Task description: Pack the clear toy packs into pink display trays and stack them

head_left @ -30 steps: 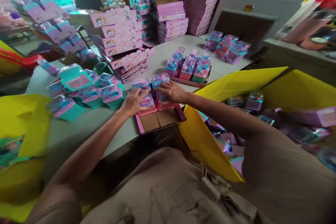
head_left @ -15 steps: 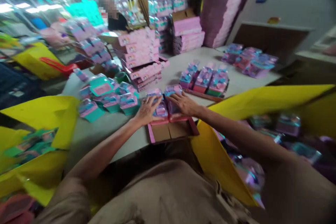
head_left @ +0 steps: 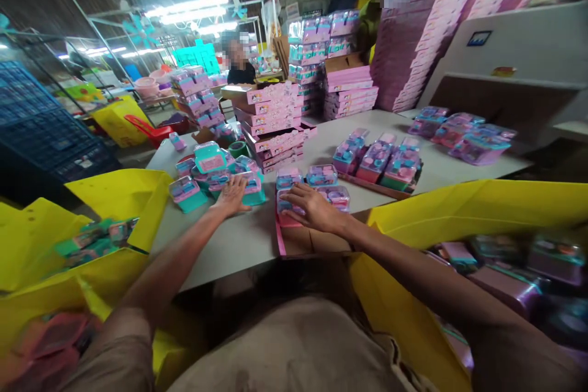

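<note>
A shallow pink cardboard tray (head_left: 307,242) lies at the near table edge, with several small clear-lidded toy packs (head_left: 321,175) in its far half. My right hand (head_left: 311,207) rests flat on the packs in the tray, fingers spread. My left hand (head_left: 233,195) reaches left onto a teal-based toy pack (head_left: 254,188) at the edge of a loose heap of teal packs (head_left: 209,162); its fingers lie over the pack, and I cannot see whether they grip it.
Yellow bins with more packs stand at my left (head_left: 114,208) and right (head_left: 463,208). A filled tray (head_left: 381,162) and other packs (head_left: 463,131) sit farther on the grey table (head_left: 239,245). Stacked pink boxes (head_left: 275,122) rise mid-table. A person (head_left: 239,64) sits beyond.
My left hand has left the tray and moved left to the heap of teal packs. My right hand stays on the tray's packs. The camera has tilted up.
</note>
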The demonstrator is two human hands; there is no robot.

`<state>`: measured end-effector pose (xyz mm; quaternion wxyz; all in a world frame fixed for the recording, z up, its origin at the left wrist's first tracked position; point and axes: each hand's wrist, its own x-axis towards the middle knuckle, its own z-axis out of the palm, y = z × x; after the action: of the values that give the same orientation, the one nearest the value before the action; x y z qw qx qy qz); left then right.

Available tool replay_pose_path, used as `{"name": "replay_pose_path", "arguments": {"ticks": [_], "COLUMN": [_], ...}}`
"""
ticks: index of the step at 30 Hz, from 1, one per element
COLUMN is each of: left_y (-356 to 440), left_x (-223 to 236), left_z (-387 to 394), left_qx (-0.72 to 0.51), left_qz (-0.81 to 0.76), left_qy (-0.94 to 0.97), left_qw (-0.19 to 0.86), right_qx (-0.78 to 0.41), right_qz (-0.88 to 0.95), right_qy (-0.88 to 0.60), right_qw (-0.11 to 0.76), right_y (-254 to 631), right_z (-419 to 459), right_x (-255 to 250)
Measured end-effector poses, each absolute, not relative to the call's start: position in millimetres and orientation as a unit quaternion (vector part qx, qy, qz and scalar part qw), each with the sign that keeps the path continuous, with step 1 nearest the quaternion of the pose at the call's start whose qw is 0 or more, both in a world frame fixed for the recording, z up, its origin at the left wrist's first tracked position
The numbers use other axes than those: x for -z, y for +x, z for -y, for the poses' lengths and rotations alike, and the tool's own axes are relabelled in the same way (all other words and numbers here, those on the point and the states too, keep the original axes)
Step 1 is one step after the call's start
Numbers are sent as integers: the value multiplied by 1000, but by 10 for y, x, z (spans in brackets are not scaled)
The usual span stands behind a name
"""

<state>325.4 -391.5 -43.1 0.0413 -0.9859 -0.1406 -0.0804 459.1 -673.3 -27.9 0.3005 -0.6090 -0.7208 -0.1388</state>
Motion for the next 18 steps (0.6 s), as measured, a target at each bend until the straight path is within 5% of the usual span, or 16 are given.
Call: {"name": "replay_pose_path", "arguments": {"ticks": [7,13,18], "left_y": [3517,3170,2507], "left_x": [391,158,-478], "left_z": [3937,3854,4013], "left_qx": [169,213,265], "left_qz": [172,124,17], "left_qy": [-959,-948,-881], "left_qw": [-151,-199,-391], "right_qx": [9,-38,-288], "right_qz": [690,609,435], "right_qy": [-585,-586,-554], "right_qw": [427,534,649], "right_y": [4449,4569,4663], "right_z": [6458,6645,6552], "right_x": [287,276,107]}}
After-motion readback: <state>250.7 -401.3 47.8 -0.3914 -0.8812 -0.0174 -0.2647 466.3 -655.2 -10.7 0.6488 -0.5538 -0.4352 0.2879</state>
